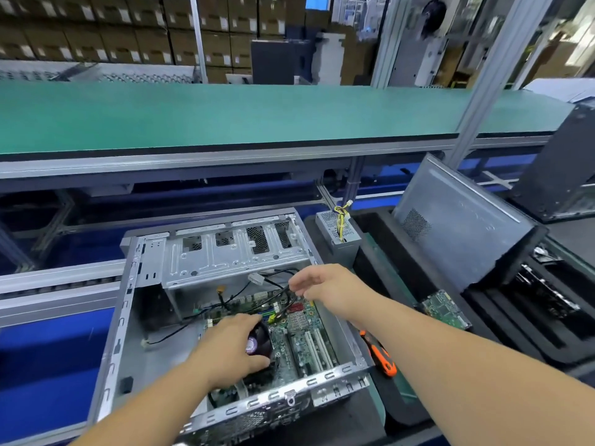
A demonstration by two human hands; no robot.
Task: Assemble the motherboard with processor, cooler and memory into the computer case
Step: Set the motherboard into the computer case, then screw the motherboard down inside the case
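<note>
Head view, left hand (230, 344) grips cooler (259, 341), label unreadable, right hand (317, 281) seemingly pinching cable (285, 292)

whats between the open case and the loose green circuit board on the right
In the head view, an orange-and-black screwdriver lies on the dark mat between the case and the circuit board.

We see bright, even overhead light with soft, faint shadows inside the case (225, 317). The wide lens bends the shelf (257, 123) and posts near the edges. The background boxes (96, 27) look soft, slightly blurred.
</note>
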